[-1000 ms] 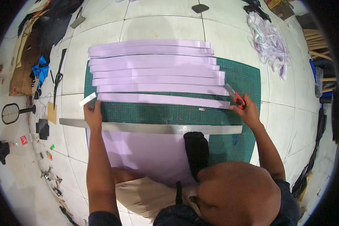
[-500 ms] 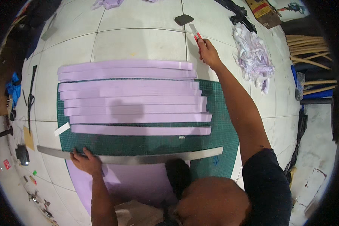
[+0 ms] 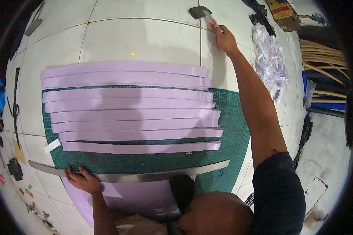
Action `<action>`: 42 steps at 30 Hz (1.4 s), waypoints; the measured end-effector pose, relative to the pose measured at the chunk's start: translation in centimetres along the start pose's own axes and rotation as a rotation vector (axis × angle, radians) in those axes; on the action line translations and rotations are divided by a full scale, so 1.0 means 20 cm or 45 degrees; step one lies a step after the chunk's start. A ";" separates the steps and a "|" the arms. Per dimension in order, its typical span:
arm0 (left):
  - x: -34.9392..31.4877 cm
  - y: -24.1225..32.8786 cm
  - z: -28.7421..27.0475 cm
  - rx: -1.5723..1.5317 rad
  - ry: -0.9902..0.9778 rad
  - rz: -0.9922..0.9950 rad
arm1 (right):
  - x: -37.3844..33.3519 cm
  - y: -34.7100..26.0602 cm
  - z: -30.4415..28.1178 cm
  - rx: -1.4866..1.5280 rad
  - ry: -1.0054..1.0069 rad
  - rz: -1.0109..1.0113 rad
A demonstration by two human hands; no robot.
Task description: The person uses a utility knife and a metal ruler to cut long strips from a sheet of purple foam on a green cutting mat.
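Note:
My right hand (image 3: 226,39), stretched to the far right, is closed round a red-handled utility knife (image 3: 212,22). The knife's blade meets or overlaps a dark grey block (image 3: 199,12) on the tiles; whether it touches is hard to tell. My left hand (image 3: 82,180) lies with its fingers apart on a long metal ruler (image 3: 145,178), near its left end. Under the ruler's near edge spreads a lilac sheet (image 3: 133,196). Beyond the ruler, several lilac strips (image 3: 137,125) lie side by side, mostly on a green cutting mat (image 3: 233,113).
A tangled white heap (image 3: 268,58) lies at the far right, near a cardboard box (image 3: 284,15). Scissors (image 3: 15,109) and a tan piece (image 3: 19,150) rest on the left tiles. Long rolls and tan rods (image 3: 323,55) line the right. A black rounded shape (image 3: 182,192) overlaps the ruler.
My right hand has moved farther away and slightly right, bringing the knife's blade to the grey block. My left hand stays on the ruler. The whole view has shifted a little.

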State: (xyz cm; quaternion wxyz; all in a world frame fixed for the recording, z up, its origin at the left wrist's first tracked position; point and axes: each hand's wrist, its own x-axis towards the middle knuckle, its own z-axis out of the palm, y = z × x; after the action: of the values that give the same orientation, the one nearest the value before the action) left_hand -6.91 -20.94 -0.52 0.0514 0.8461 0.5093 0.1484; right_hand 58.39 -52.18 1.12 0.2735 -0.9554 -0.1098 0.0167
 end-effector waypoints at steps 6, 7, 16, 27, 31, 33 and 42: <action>0.00 -0.06 -0.02 0.024 0.030 -0.012 | -0.06 -0.09 0.00 0.241 -0.364 0.213; 0.00 -0.03 -0.01 0.016 0.026 -0.008 | -0.04 -0.04 -0.03 0.149 -0.201 0.158; -0.02 -0.03 -0.03 0.023 0.073 -0.007 | -0.16 -0.14 0.01 -0.614 0.236 -0.185; 0.05 -0.11 -0.11 -0.362 -0.105 -0.054 | -1.26 -0.30 -0.19 0.205 -0.108 -0.323; 0.04 -0.26 -0.30 -0.132 -0.223 0.055 | -2.01 -0.23 -0.37 0.271 -0.577 -0.030; 0.03 -0.32 -0.33 -0.078 -0.413 0.089 | -2.26 -0.16 -0.49 0.098 -0.755 0.017; 0.05 -0.49 -0.35 -0.181 -0.566 0.312 | -2.49 0.07 -0.45 -0.290 -0.653 -0.528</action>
State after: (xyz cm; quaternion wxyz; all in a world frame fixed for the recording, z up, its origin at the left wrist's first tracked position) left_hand -16.94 -15.82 3.94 0.2029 0.9075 0.3677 -0.0005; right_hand 11.01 -68.92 6.51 0.1261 -0.9019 -0.3680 0.1877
